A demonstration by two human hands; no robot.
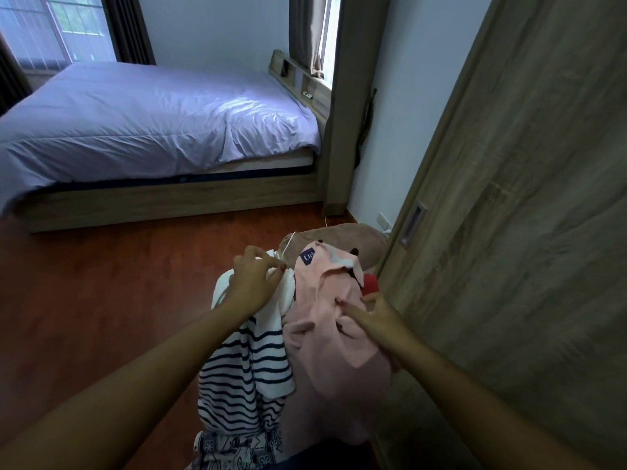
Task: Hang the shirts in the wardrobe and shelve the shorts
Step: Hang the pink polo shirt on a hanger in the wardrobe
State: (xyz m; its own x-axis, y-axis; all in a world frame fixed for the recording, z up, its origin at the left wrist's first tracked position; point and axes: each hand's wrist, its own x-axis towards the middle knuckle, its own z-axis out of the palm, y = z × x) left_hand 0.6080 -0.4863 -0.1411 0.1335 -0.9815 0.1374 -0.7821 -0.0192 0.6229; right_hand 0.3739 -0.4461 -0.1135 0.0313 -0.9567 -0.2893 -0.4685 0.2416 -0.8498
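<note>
I hold two shirts out in front of me, low in the head view. My left hand (252, 284) pinches the white collar end of a navy-and-white striped shirt (246, 364), which hangs down from it. My right hand (373, 318) grips a pink shirt (325, 351) with a dark blue neck label, bunched under my fingers. Below them, at the frame's bottom, lies a patterned dark-and-white garment (237, 449). A closed wooden wardrobe door (509, 232) with a recessed metal handle (412, 228) stands right beside the pink shirt.
A bed (152, 130) with a lilac cover fills the upper left. Red-brown wooden floor (101, 283) lies between it and me. A brown cushion-like thing (346, 237) and a white cable lie on the floor by a wall socket (383, 220). Something red (371, 284) shows behind the pink shirt.
</note>
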